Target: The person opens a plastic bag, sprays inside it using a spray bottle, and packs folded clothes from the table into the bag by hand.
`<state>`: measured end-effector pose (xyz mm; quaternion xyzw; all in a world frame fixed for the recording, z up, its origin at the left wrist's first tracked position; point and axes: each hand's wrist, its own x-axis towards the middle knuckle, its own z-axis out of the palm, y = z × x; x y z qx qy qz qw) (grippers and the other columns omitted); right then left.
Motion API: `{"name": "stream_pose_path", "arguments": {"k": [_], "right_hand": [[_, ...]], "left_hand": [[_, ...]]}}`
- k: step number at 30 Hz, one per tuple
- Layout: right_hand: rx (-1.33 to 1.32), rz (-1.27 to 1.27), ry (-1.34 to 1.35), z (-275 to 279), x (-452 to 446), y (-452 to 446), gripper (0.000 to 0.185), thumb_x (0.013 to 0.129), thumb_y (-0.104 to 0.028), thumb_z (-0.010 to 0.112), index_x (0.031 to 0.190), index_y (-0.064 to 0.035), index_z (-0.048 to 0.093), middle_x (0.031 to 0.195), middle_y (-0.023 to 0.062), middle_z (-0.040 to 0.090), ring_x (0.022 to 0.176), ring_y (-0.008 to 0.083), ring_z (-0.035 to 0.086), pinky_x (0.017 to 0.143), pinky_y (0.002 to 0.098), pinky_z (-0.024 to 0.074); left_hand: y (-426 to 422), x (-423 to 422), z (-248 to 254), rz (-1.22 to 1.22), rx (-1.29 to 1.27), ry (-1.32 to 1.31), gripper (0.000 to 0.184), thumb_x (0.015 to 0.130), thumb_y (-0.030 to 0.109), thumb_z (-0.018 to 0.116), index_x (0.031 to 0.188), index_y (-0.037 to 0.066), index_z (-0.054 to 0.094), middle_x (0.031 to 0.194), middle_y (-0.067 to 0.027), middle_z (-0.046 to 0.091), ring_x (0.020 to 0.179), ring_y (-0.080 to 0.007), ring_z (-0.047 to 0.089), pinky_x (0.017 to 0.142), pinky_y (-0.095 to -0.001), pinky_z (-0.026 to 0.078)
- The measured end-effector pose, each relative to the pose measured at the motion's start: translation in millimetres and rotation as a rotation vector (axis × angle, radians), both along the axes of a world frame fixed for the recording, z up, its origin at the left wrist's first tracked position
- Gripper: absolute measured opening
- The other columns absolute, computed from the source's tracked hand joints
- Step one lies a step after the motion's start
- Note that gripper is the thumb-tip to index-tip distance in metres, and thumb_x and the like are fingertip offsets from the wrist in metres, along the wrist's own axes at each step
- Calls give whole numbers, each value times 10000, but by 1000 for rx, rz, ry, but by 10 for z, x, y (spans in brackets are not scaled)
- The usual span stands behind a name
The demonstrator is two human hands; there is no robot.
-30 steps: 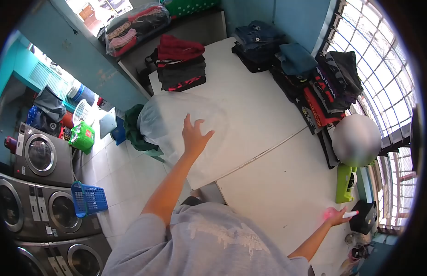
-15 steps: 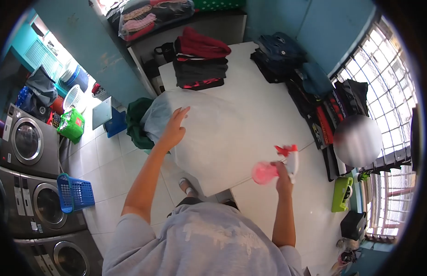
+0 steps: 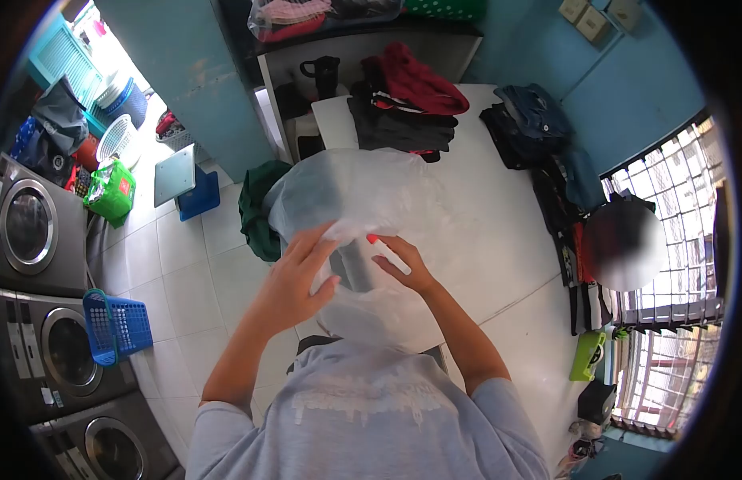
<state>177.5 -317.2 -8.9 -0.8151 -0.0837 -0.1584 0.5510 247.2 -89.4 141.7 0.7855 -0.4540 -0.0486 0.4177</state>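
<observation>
A large translucent plastic bag [image 3: 371,180] lies over the near left part of the white table [image 3: 507,224], its middle gathered in front of my body. My left hand [image 3: 299,276] is at the bag's left side, fingers spread and thumb apart, fingertips touching the plastic. Facing it from the right, my right hand [image 3: 407,268] curls round the white head of a spray bottle [image 3: 372,238]; its red tip shows by my fingertips, and the pink body is hidden. Dark green cloth [image 3: 260,210] hangs beside the bag at the table's left edge.
Folded dark clothes [image 3: 403,128] with a red garment are at the back. Jeans [image 3: 535,116] and more clothes run along the right side. A blue basket [image 3: 119,326] stands by the washing machines [image 3: 73,352]. A green dispenser [image 3: 587,356] is at the right edge.
My right hand has swung left with the spray bottle, from the table's right side to the bag. My left hand has moved lower, onto the gathered plastic. The view has turned right.
</observation>
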Motion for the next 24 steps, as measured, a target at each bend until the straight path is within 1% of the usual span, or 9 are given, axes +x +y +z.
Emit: {"name": "stream_pose_path", "arguments": {"k": [3, 5, 8, 9, 11, 14, 17, 20, 24], "right_hand": [[6, -58, 97, -653, -17, -130, 341, 767, -106, 656, 1098, -75, 581, 1076, 102, 598, 940, 268, 574, 772, 329, 454], [1, -82, 143, -839, -33, -184, 309, 767, -154, 663, 1060, -80, 595, 1051, 101, 604, 946, 282, 569, 784, 342, 451], [-176, -19, -43, -889, -41, -218, 304, 776, -196, 654, 1056, -89, 599, 1065, 103, 600, 993, 299, 549, 838, 378, 430], [-152, 5, 10, -786, -49, -205, 316, 780, -205, 653, 1072, -96, 595, 1100, 103, 585, 1034, 297, 527, 874, 383, 410], [-90, 54, 114, -501, -132, -227, 342, 788, -224, 649, 1104, -110, 588, 1169, 104, 555, 1117, 294, 483, 946, 393, 369], [-219, 28, 66, -1003, -152, -287, 393, 810, -269, 627, 1168, -122, 557, 1272, 104, 482, 1205, 283, 403, 1017, 387, 305], [-250, 105, 74, -1096, -168, -336, 437, 833, -314, 597, 1216, -118, 519, 1322, 107, 432, 1245, 283, 355, 1049, 381, 266], [-194, 131, 225, -866, -234, -356, 491, 859, -346, 554, 1268, -93, 456, 1315, 116, 436, 1254, 275, 349, 1054, 383, 263], [-124, 151, 274, -894, -208, -376, 463, 828, -242, 571, 1251, -89, 460, 1197, 106, 469, 1119, 249, 403, 960, 366, 319]], "left_hand": [[-33, -68, -82, 96, -36, -84, 330, 714, 18, 604, 1040, 56, 574, 1140, -106, 541, 973, -282, 537, 788, -332, 469], [-77, -161, -87, 144, 36, -119, 285, 731, -27, 567, 1007, 36, 600, 1105, -108, 559, 961, -278, 550, 768, -316, 473], [-213, -253, -27, 194, 135, -341, 231, 746, -26, 561, 966, 30, 606, 1119, -84, 561, 914, -227, 559, 684, -289, 488], [-260, -287, 1, 201, 170, -440, 212, 749, -13, 567, 953, 32, 602, 1134, -72, 557, 893, -202, 560, 646, -279, 495], [-415, -412, 112, 276, 280, -421, 234, 743, -28, 560, 962, 42, 603, 1200, -71, 518, 935, -208, 546, 675, -285, 499], [-576, -467, 196, 343, 316, -497, 294, 749, -49, 542, 1020, 58, 587, 1299, -81, 435, 1024, -233, 514, 731, -295, 503], [-703, -533, 316, 377, 360, -554, 386, 754, -71, 527, 1113, 71, 540, 1357, -100, 364, 1118, -274, 470, 786, -309, 502], [-800, -565, 488, 422, 390, -556, 473, 746, -94, 523, 1185, 80, 491, 1372, -114, 339, 1173, -300, 441, 811, -323, 501], [-905, -571, 627, 437, 427, -498, 665, 669, -169, 449, 1286, 73, 393, 1397, -138, 296, 1228, -337, 383, 831, -346, 477]]}}
